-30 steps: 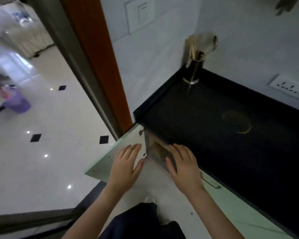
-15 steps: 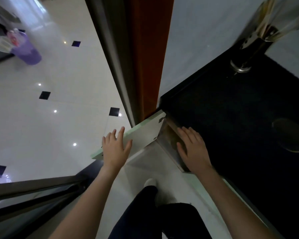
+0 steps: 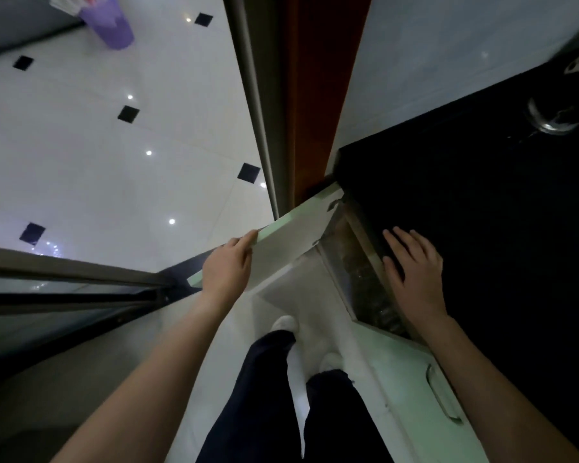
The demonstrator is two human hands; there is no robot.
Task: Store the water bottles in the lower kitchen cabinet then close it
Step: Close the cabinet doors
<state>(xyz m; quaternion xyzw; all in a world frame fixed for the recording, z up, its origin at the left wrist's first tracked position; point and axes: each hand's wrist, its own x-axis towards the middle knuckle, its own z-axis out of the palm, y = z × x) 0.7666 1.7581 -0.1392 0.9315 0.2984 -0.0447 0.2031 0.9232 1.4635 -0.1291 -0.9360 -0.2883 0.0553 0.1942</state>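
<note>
The lower cabinet's pale green door [image 3: 291,235] stands swung out towards the doorway. My left hand [image 3: 228,269] grips its outer top edge, fingers curled over it. The cabinet opening [image 3: 358,275] below the counter edge is dim, with what look like clear water bottles inside. My right hand [image 3: 411,269] rests flat, fingers spread, on the black countertop [image 3: 482,212] right above the opening. It holds nothing.
A closed green cabinet door with a metal handle [image 3: 443,399] is at the lower right. An orange door frame [image 3: 318,95] and grey sliding door track [image 3: 81,289] border the left. A purple bin [image 3: 111,25] stands far off on the white tiled floor. My legs [image 3: 281,396] stand before the cabinet.
The view has tilted downward. My left hand slid outward along the open door and closed on its outer edge. My right hand moved up from the opening onto the countertop.
</note>
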